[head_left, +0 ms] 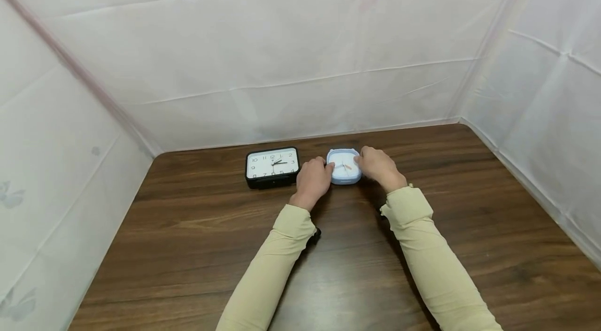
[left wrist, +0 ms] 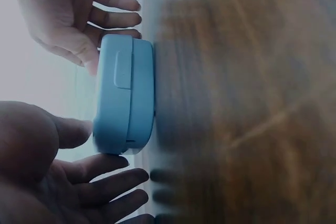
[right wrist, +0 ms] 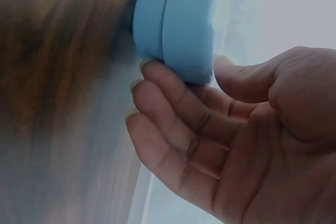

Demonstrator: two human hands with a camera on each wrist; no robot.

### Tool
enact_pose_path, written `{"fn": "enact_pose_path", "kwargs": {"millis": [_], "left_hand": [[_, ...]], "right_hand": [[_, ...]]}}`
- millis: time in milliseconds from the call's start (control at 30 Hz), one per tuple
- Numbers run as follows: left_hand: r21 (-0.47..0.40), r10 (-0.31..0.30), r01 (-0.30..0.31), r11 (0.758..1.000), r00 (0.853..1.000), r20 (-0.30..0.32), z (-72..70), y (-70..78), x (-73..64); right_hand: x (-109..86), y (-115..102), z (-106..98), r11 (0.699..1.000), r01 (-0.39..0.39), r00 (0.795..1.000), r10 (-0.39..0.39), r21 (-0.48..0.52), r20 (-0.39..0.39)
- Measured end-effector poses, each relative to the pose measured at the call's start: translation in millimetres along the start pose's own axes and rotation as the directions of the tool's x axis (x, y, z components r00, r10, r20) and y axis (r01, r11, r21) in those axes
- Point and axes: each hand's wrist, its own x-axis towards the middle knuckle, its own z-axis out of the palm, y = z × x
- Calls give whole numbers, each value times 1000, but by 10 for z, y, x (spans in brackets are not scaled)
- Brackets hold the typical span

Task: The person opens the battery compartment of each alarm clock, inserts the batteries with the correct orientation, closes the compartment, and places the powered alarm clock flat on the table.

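- Head view: both arms reach forward from the lower edge in pale yellow sleeves, angled slightly toward each other over the brown wooden table.
- Here the left hand and right hand flank the light blue clock, one at each side, backs of the hands upward, each thumb at the rim of the clock's face.
- The blue clock is near the table's far edge, face upward; a black clock sits just beside the left hand, on its outer side.
- Left wrist view: the left hand grasps one end of the blue clock, thumb on the face side and index finger against the end, the remaining fingers stretched past it; the right hand is at the opposite end.
- Right wrist view: the right hand grasps its end between thumb, at the face side, and bent fingers reaching toward the back; whether the clock touches the table I cannot tell.
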Motion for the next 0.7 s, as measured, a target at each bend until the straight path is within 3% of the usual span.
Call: {"fn": "enact_pose_path", "kwargs": {"millis": [433, 700], "left_hand": [[-9, -12, 11, 1000, 1000, -26, -37, -37, -150], [-19, 27, -27, 999, 999, 29, -124, -119, -292]], "right_hand": [[-141, 56, 64, 996, 86, 996, -87, 10, 18], [-243, 61, 84, 991, 135, 990, -135, 0, 41]]}}
